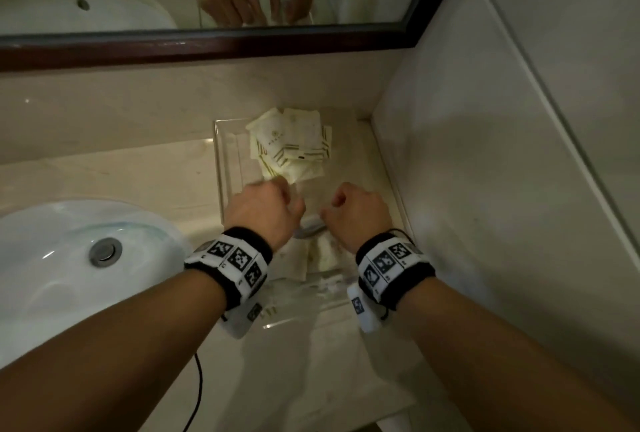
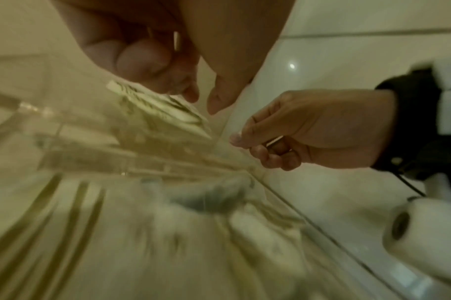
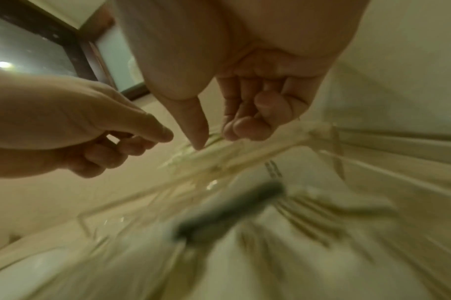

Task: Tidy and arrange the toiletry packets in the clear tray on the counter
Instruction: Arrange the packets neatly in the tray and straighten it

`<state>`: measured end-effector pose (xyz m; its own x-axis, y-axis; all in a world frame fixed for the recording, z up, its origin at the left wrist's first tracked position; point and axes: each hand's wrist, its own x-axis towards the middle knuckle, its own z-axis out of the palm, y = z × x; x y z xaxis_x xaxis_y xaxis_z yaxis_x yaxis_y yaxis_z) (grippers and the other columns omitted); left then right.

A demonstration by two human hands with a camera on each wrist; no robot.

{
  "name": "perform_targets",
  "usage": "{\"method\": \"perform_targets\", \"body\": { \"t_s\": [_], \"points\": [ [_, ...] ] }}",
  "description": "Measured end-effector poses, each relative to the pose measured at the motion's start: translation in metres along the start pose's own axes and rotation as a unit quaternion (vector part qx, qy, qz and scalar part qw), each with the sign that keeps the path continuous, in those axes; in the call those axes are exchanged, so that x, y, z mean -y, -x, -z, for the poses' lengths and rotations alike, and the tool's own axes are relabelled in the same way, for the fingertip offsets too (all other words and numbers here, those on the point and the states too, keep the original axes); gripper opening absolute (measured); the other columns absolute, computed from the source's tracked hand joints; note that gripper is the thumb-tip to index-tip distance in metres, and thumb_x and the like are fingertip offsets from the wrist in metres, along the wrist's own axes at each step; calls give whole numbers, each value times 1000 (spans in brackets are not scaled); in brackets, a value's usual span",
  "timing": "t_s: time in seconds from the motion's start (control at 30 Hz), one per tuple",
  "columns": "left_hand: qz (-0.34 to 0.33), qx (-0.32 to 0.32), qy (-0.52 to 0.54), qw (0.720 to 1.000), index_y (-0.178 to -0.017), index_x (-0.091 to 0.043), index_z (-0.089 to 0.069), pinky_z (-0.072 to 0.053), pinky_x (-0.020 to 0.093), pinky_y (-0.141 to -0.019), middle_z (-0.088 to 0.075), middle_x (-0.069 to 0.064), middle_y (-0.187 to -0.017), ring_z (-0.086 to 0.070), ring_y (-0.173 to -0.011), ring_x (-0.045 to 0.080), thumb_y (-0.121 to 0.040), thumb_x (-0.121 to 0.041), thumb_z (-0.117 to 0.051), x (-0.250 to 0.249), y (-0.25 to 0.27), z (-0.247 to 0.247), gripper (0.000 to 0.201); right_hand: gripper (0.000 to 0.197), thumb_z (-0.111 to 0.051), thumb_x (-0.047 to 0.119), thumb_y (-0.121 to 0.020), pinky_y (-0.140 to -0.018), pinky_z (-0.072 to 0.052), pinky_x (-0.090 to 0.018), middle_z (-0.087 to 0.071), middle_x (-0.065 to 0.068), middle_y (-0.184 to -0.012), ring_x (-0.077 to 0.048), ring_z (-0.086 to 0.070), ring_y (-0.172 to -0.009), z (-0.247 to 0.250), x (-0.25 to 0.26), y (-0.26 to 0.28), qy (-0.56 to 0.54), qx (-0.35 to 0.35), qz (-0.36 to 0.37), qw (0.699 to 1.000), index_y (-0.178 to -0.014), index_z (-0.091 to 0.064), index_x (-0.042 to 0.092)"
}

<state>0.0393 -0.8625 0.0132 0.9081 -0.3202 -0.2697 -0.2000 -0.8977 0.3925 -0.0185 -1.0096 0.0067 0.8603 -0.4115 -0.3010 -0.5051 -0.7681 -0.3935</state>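
A: Where is the clear tray (image 1: 221, 168) sitting?

B: On the pale worktop (image 1: 121, 171), between the white sink (image 1: 52, 258) and the side wall, just under the dark-framed mirror (image 1: 207, 47).

A: Packets?

B: A pile of cream toiletry packets (image 1: 291, 140) is lying at the tray's far end, overlapping each other. More packets (image 1: 311, 258) are lying at the near end, partly hidden by the wrists. A dark grey item (image 1: 310, 227) is lying between the hands, too blurred to name.

A: Left hand (image 1: 266, 209)?

B: It is hovering over the tray's middle, fingers loosely curled, thumb and forefinger tips close together but apart in the left wrist view. It is holding nothing that I can see.

A: Right hand (image 1: 360, 213)?

B: It is hanging beside the left one, fingers curled in. In the left wrist view something thin is showing between its fingers (image 2: 260, 140); I cannot tell whether it is gripping anything.

A: Anything else?

B: Marker wristbands (image 1: 235, 261) are sitting on both wrists.
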Motion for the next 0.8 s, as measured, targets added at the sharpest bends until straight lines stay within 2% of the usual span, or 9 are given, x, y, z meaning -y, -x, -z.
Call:
{"method": "perform_targets", "body": {
  "t_s": [0.13, 0.23, 0.3, 0.37, 0.47, 0.6, 0.67, 0.73, 0.8],
  "points": [
    [-10, -74, 86, 994, -92, -21, -69, -46, 31, -70, -68, 6, -100, -65, -89, 29, -87, -38, -63, 3, -37, 18, 19, 26, -66, 38, -84, -71, -51, -32, -69, -4, -90, -23, -64, -82, 15, 18, -41, -55, -57, 57, 995, -94, -62, 14],
    [12, -105, 116, 988, -95, -20, -72, -40, 28, -72, -66, 9, -111, -64, -97, 32, -87, -32, -64, 9, -64, 25, 17, 25, -64, 30, -89, -78, -43, -29, -65, -7, -106, -24, -60, -96, 20, 35, -70, -57, -77, 102, 990, -105, -63, 11],
    [22, -102, 121, 987, -103, -22, -72, -44, 29, -77, -64, 7, -120, -64, -105, 30, -85, -31, -67, 11, -78, 24, 21, 32, -63, 26, -91, -86, -41, -30, -60, -9, -121, -25, -55, -108, 20, 46, -86, -50, -73, 127, 988, -117, -60, 10],
    [23, -78, 114, 990, -113, -25, -70, -48, 32, -87, -62, 3, -127, -62, -111, 28, -83, -32, -71, 12, -86, 19, 31, 38, -63, 23, -91, -92, -41, -33, -55, -9, -127, -27, -51, -113, 13, 53, -98, -28, -39, 145, 988, -125, -55, 11],
    [31, -56, 117, 991, -114, -28, -68, -53, 33, -90, -64, -3, -124, -63, -110, 24, -78, -38, -77, 14, -94, 11, 39, 37, -65, 24, -88, -86, -42, -34, -57, -12, -121, -31, -53, -106, -1, 53, -108, 26, -9, 162, 986, -121, -57, 10],
    [44, -44, 99, 993, -91, -27, -71, -56, 37, -85, -71, 1, -108, -67, -98, 27, -77, -38, -81, 13, -100, 14, 20, 28, -64, 25, -88, -80, -44, -32, -63, -13, -111, -30, -57, -101, -5, 52, -113, 7, -20, 149, 989, -111, -65, 8],
    [35, -36, 71, 996, -90, -23, -76, -56, 41, -86, -73, 8, -105, -67, -97, 32, -84, -28, -73, 10, -102, 17, 8, 29, -63, 27, -90, -84, -48, -33, -65, -12, -113, -29, -59, -103, -2, 55, -114, 8, -9, 147, 989, -113, -66, 11],
    [26, -28, 34, 999, -96, -20, -78, -56, 42, -85, -73, 12, -105, -66, -98, 35, -89, -22, -64, 7, -101, 19, 16, 29, -63, 29, -91, -86, -50, -34, -67, -10, -113, -27, -61, -104, 3, 56, -114, 1, -4, 145, 989, -115, -67, 13],
    [22, -25, 26, 999, -99, -18, -78, -56, 42, -84, -72, 14, -106, -66, -98, 37, -90, -19, -58, 6, -99, 23, 21, 26, -64, 31, -91, -81, -50, -31, -69, -8, -109, -25, -63, -99, 8, 55, -113, 2, -13, 144, 989, -110, -70, 14]
  ]
}}
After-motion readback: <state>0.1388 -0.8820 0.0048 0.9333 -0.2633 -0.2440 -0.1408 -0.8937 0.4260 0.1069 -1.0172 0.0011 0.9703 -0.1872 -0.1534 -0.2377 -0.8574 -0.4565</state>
